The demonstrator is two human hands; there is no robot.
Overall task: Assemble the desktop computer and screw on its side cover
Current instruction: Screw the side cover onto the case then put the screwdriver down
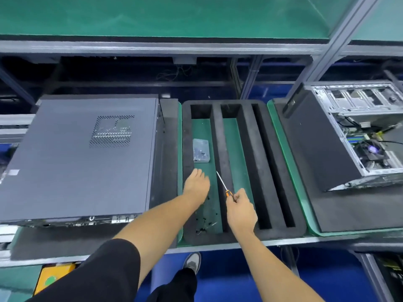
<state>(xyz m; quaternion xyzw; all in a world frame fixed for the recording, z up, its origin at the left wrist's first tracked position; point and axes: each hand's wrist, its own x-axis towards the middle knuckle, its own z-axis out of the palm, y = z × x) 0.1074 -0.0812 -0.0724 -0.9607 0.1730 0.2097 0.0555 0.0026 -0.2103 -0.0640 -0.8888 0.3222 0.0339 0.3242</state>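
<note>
- The closed computer case (80, 158) lies flat on the left of the desk (218, 244), its grey side cover (65, 171) facing up with a perforated vent patch toward the far right corner.
- A black foam tray (226, 149) with long slots sits in the middle, just beside the case.
- The left hand (196, 186) reaches down into the tray's leftmost slot, palm down, fingers (199, 172) relaxed and fairly straight, holding nothing (the tips are near a small clear plastic box (201, 151)).
- Small dark screws (204, 225) lie scattered in that same slot, nearer the person than the hand.
- The right hand (239, 210) grips a screwdriver (224, 186) by its orange handle, shaft pointing away and to the left over the foam.
- A second, open computer chassis (366, 131) stands on the right, with a dark panel (316, 144) leaning against it.
</note>
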